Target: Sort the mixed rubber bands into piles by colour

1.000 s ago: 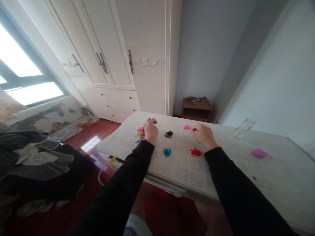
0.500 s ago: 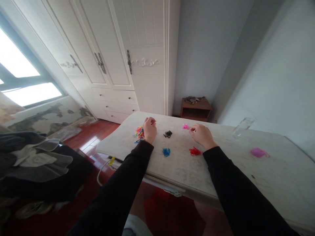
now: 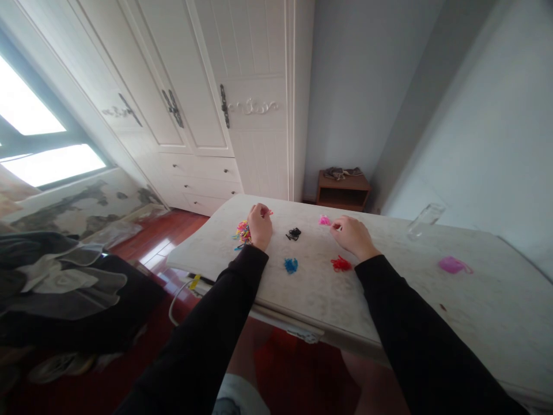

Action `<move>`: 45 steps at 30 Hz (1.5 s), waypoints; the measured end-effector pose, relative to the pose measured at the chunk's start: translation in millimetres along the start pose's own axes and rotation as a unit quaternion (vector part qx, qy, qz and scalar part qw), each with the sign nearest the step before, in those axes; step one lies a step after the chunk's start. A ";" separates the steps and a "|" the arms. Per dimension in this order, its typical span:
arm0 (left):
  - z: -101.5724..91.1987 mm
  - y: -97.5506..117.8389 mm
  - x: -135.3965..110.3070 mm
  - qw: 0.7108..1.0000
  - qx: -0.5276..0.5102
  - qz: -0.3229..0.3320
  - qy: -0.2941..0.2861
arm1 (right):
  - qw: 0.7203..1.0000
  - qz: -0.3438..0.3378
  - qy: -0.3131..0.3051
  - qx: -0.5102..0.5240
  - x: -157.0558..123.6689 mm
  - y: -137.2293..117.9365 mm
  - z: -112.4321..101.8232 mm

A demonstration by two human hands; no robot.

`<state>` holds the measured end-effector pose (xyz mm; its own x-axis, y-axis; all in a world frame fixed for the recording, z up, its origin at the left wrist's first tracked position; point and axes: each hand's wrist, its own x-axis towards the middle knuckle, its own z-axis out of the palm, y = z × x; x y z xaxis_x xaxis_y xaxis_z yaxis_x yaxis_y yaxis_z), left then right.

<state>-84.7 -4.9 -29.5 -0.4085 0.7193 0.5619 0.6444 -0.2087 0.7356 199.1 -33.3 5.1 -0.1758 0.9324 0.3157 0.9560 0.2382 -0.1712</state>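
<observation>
Over tbl (image 3: 311,294), L hand (image 3: 261,227), now w/ reddish band (image 3: 271,212)

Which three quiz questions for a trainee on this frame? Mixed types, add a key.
1. True or false: the multicoloured pile lies to the left of the person's left hand.

2. Multiple choice: which of these is closest to the fingertips of the right hand?
A) the black pile
B) the pink pile
C) the multicoloured pile

3. Fill in: of the single-colour piles on the table, the two nearest the person are the ____ and the ____.

Key:
1. True.
2. B.
3. Blue pile and red pile.
</observation>
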 end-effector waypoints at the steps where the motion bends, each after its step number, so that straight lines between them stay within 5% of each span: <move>1: -1.0 -0.2 0.3 1.000 0.006 -0.001 0.008 | 1.000 -0.001 -0.001 -0.001 -0.1 -0.2 -0.1; 24: -12.1 -5.2 6.1 0.999 -0.006 -0.027 0.040 | 0.999 0.007 -0.026 0.023 -0.6 0.4 -0.3; 37: -14.2 2.4 3.5 0.987 -0.047 -0.009 -0.156 | 0.999 0.006 -0.043 0.015 -0.1 -2.3 -3.9; 45: -27.6 0.6 4.1 0.990 0.004 0.025 -0.137 | 0.999 0.002 -0.049 0.022 -1.0 -2.7 -1.9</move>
<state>-103.9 -20.4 -16.2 -0.1871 0.8611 0.4728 0.6648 -0.2434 0.7063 197.1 -35.5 7.0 -0.1972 0.9549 0.2222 0.9459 0.2449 -0.2129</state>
